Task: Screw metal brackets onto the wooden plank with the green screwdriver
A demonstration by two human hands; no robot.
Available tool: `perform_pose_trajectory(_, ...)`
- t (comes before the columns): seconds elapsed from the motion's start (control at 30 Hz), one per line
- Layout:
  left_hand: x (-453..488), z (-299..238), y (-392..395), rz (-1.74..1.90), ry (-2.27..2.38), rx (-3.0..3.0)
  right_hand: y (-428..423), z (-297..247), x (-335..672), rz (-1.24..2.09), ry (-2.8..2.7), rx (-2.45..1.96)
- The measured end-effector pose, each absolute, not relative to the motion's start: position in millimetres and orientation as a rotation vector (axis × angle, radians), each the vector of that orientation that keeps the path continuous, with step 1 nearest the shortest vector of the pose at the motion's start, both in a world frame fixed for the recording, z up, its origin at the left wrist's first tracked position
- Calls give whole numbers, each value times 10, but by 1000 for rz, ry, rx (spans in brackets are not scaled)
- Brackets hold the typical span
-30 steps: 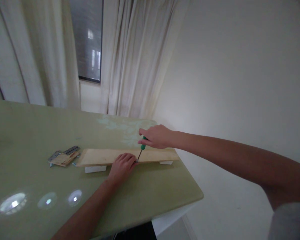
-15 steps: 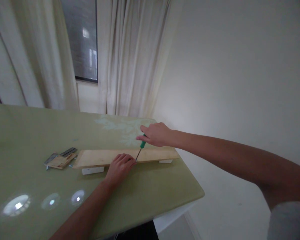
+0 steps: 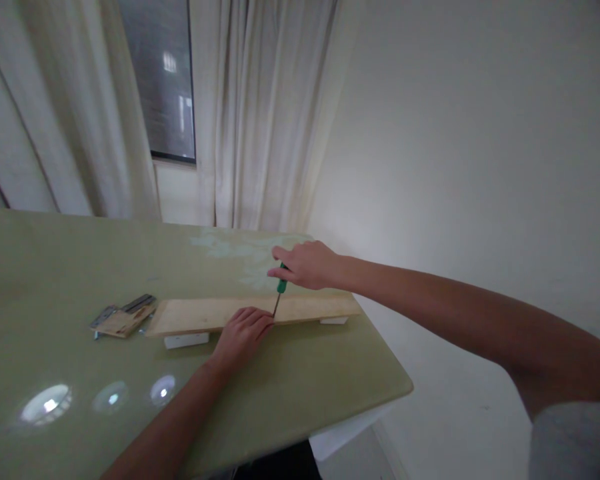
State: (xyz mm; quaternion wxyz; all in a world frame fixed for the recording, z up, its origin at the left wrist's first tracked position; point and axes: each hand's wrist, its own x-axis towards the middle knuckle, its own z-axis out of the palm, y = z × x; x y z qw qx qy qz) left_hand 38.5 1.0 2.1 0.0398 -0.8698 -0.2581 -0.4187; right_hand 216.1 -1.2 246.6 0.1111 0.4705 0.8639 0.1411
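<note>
My right hand is closed round the green handle of a screwdriver, whose thin shaft slants down to the near edge of a long wooden board. Beside the tip, my left hand lies over that same edge, its fingers close together and gripping the board. Whether a screw sits under the tip is hidden by the fingertips. Two white blocks, one at the left and one at the right, show beneath the board.
Left of the board lies a small pile of wooden pieces with dark metal strips and a few screws. The green glossy table ends at a rounded right corner. A wall and curtains stand behind.
My right hand and the screwdriver handle have shifted slightly left and up, and the shaft stands a little steeper. My left hand stays on the board.
</note>
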Motion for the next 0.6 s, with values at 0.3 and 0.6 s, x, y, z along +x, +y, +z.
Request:
perform_pose_trajectory(0.3, 455, 31, -58, -1343, -1101, -2606, -27, 2495, 2197, 268, 2700, 1056)
perform_pose_trajectory(0.6, 472, 213, 10, -1245, -1316, -2803, -132, 2286, 2033, 483, 2638, 1552)
